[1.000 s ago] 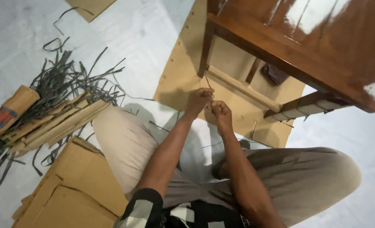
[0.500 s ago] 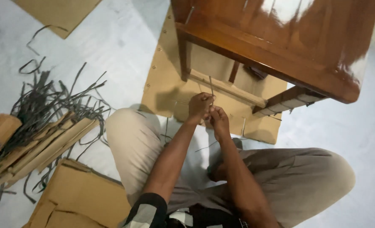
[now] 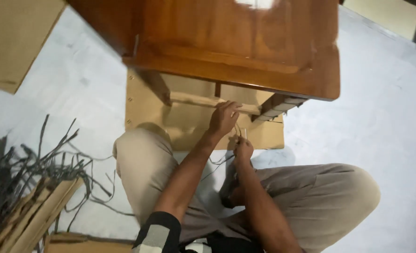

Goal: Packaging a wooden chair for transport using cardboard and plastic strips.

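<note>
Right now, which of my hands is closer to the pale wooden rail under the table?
Left. Your left hand is right against the pale rail, fingers at its edge. Your right hand sits lower, nearer your lap, pinching a thin strand.

The left hand (image 3: 223, 118) reaches up to the wooden rail (image 3: 203, 100) under the brown wooden table (image 3: 245, 47), fingers closed in a grip on a thin dark strip (image 3: 238, 130). Just below that grip, the right hand (image 3: 243, 149) pinches the same strip, over cardboard (image 3: 189, 122) on the floor (image 3: 381, 122). Well left of both lie loose dark strips (image 3: 34, 159).
</note>
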